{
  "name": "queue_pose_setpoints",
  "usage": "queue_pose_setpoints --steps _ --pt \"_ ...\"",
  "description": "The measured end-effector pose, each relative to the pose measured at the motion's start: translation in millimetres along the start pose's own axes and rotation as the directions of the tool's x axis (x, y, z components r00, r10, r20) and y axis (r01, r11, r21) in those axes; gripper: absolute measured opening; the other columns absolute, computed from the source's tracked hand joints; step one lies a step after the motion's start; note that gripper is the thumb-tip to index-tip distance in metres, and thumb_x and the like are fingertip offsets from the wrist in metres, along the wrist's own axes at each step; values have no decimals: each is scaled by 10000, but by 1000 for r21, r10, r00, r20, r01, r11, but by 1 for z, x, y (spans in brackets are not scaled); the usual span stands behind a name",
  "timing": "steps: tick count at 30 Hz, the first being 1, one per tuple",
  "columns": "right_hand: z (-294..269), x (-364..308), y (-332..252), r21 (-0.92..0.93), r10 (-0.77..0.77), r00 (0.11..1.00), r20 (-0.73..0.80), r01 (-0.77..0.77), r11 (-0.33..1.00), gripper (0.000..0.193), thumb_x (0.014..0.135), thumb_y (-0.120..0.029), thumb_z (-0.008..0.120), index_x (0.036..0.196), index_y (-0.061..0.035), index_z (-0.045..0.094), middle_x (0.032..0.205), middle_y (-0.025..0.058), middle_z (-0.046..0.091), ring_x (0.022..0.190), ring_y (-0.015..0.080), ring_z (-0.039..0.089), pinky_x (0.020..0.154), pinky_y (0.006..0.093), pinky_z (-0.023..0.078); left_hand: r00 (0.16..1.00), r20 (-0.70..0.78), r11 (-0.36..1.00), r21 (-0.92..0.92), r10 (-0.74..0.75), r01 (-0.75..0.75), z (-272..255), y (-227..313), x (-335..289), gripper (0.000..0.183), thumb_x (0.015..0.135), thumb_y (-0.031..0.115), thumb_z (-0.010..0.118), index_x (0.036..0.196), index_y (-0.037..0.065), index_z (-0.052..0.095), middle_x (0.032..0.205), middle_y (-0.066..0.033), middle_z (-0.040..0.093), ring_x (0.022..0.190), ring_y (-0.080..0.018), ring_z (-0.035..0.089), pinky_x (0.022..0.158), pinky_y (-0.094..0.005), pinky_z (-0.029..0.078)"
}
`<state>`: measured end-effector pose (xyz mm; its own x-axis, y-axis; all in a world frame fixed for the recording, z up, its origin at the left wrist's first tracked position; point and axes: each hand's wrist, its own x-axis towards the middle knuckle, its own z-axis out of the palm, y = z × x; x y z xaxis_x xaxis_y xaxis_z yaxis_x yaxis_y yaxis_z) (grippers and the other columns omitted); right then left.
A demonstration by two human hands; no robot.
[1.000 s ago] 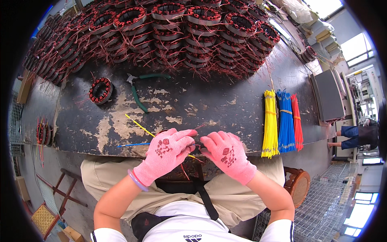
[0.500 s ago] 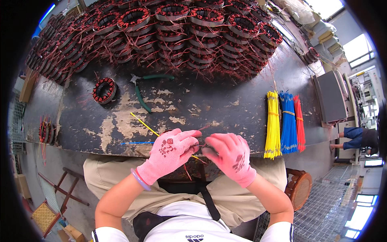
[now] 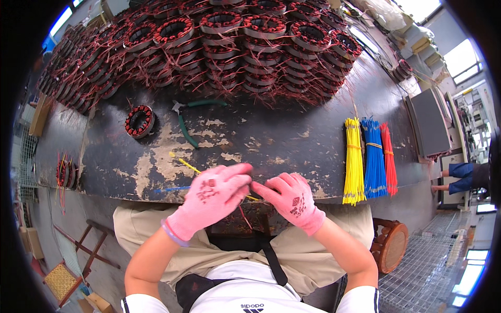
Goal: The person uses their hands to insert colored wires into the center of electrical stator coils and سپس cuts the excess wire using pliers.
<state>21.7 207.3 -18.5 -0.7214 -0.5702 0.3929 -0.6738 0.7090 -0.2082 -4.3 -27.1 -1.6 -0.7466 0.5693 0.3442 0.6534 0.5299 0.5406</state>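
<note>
My left hand (image 3: 211,194), in a pink glove, is closed at the table's front edge, its fingers curled towards the right hand. A yellow wire (image 3: 189,166) and a blue wire (image 3: 175,189) run beneath it, sticking out on its far left side. My right hand (image 3: 293,202), also gloved in pink, is closed, with its fingertips almost meeting the left hand's. What lies between the fingertips is hidden and slightly blurred. Below the hands, a thin red wire (image 3: 245,217) hangs over my lap.
Stacked wound stator rings (image 3: 261,47) fill the table's far side. One stator (image 3: 140,121) lies beside green-handled pliers (image 3: 183,125); another (image 3: 66,172) sits at the left edge. Yellow (image 3: 353,161), blue (image 3: 373,159) and red (image 3: 388,159) wire bundles lie right. A person (image 3: 459,177) stands farther right.
My right hand has shifted slightly left, and its index finger now reaches towards the left fingers. The left hand has turned a little and moved slightly left. The view has shifted slightly.
</note>
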Motion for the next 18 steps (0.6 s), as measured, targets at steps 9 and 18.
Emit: queue_pose_setpoints --steps 9,18 --pt "9 0 12 -33 -18 996 92 21 999 416 830 -198 718 1241 -265 710 944 -39 628 831 183 614 717 352 514 995 -99 983 185 35 -17 2 -2 6 307 894 70 675 1200 97 674 1282 -91 661 1187 -330 612 1039 -484 473" --pt "-91 -109 77 158 689 559 -461 -712 684 122 879 -180 787 862 -79 720 793 112 679 701 302 661 630 388 511 987 -20 985 67 -160 161 12 1 1 316 951 41 591 1260 50 656 1307 -129 639 1201 -359 580 1069 -448 438"
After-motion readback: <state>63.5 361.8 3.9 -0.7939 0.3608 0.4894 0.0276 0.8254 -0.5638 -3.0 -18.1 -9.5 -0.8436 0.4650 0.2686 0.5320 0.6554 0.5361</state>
